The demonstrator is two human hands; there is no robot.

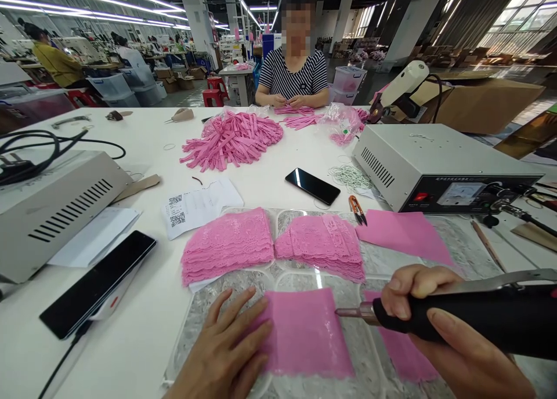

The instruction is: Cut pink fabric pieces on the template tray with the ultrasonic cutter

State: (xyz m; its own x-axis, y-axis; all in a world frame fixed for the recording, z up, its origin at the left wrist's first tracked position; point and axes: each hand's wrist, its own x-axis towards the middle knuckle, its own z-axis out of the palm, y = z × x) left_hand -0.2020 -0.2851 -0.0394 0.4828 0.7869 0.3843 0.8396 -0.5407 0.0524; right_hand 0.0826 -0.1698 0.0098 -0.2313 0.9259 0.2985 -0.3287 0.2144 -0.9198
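My left hand (228, 344) lies flat with fingers spread on the left edge of a pink fabric piece (307, 332), which rests on a clear plastic sheet (209, 306). My right hand (439, 323) grips a black hand-held tool (470, 320); its metal tip (348, 312) touches the right edge of that pink piece. Two stacks of pink lace (228, 242) (324, 242) sit just beyond. More flat pink pieces (404, 231) lie to the right.
Grey control boxes stand at the left (52, 207) and right (435, 167). Phones (93, 283) (312, 185), a paper with QR codes (198, 205), snips (357, 209) and a heap of pink strips (232, 138) lie around. A person in a striped shirt (293, 74) sits opposite.
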